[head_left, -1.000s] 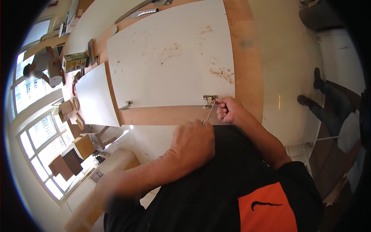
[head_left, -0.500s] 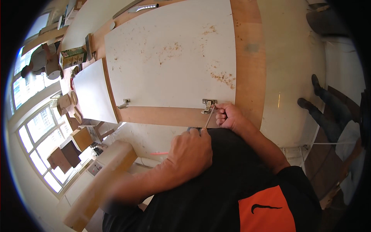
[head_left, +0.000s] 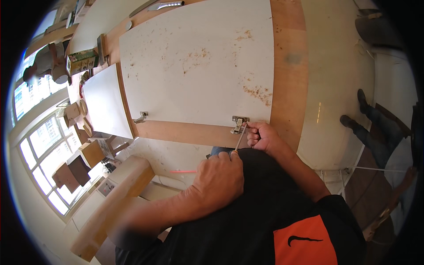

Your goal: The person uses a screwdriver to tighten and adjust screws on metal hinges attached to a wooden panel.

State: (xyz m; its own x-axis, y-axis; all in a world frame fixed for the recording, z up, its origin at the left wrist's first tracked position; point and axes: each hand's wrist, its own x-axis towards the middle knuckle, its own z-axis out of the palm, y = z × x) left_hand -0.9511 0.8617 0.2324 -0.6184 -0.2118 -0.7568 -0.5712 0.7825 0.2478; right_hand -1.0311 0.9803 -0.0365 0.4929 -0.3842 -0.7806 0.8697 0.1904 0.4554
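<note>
A thin screwdriver (head_left: pixel 240 139) is gripped by the left hand (head_left: pixel 221 174), whose fingers are closed around it; the handle is hidden inside the fist. The shaft is slanted up and slightly to the right, away from the body, and its far end is brought to the side of a metal hinge (head_left: pixel 238 126). That end is pinched between the thumb and forefinger of the right hand (head_left: pixel 264 137), with the other fingers curled into the palm. Whether a screw is also held there is too small to tell.

The hinge is set just to the left of the right fingertips and beyond the left fist. Its plate is seated on a white panel (head_left: pixel 185 88), near the right end of the near edge, and its arm is extended past that edge, over a brown table (head_left: pixel 291 88). Contact between the fingertips and the hinge cannot be told for certain.

A second hinge (head_left: pixel 141 117) is placed at the left end of the same edge, well apart from both hands. Brown shavings (head_left: pixel 258 93) are scattered across the panel, most thickly near its right side. To the left, a smaller board (head_left: pixel 106 101) is laid beside the panel, with a box (head_left: pixel 82 62) placed beyond it. A co-worker (head_left: pixel 46 57) is seen at the far left, and another person's legs (head_left: pixel 377 123) at the right.
</note>
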